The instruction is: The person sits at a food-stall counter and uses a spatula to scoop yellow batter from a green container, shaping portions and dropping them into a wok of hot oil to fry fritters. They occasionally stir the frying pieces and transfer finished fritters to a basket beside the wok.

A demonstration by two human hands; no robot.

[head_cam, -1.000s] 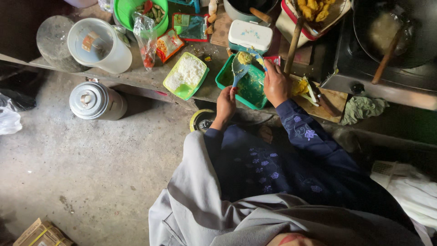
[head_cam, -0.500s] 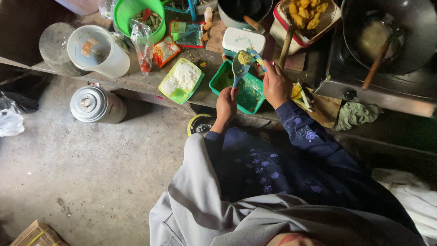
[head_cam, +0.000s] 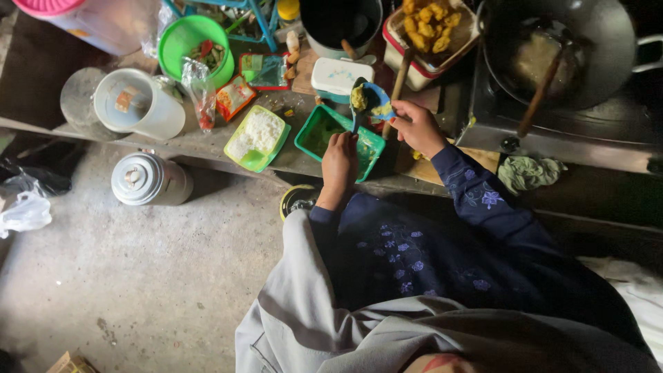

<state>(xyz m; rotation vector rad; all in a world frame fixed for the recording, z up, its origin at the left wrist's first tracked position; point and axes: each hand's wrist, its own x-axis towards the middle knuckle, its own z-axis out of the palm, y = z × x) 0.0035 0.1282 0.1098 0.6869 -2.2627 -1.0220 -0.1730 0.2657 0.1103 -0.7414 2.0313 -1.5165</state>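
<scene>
Your left hand (head_cam: 338, 162) grips a spoon (head_cam: 356, 103) heaped with yellow-green food, and your right hand (head_cam: 414, 124) pinches a small blue dish (head_cam: 378, 100) against it, both directly over the green container (head_cam: 331, 135) so spills land inside.

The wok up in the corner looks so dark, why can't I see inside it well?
In the head view, light falls mostly on the floor at left; the wok at top right sits in shadow, and the edges of the picture bend a little.
</scene>
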